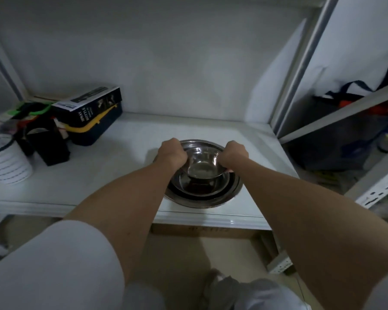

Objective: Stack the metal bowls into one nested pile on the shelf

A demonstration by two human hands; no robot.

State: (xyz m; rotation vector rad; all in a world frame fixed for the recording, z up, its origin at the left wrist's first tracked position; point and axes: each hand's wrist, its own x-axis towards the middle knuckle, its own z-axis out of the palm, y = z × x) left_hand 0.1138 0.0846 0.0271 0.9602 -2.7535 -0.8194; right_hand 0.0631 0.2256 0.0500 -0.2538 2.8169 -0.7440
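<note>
Nearest the camera, two bare forearms with white sleeves [54,260] pushed up are seen reaching forward over the front edge of the white shelf [112,175]. Near that front edge, toward its right end, a nested pile of metal bowls [203,191] is set on the shelf, the widest at the bottom. Above the pile, a small metal bowl [203,163] is held tilted, its lower side within the bowls beneath; whether it touches them cannot be told. Its rim is gripped on the left by the left hand [171,153] and on the right by the right hand [233,154], the fingers of both curled closed over the rim. Farther back, at the left end of the shelf, a white ribbed container [7,162], a black object [52,146] and a dark blue case with yellow trim [94,128] are placed, with a box printed "SPRAY BOTTLE" [87,104] laid on the case.
</note>
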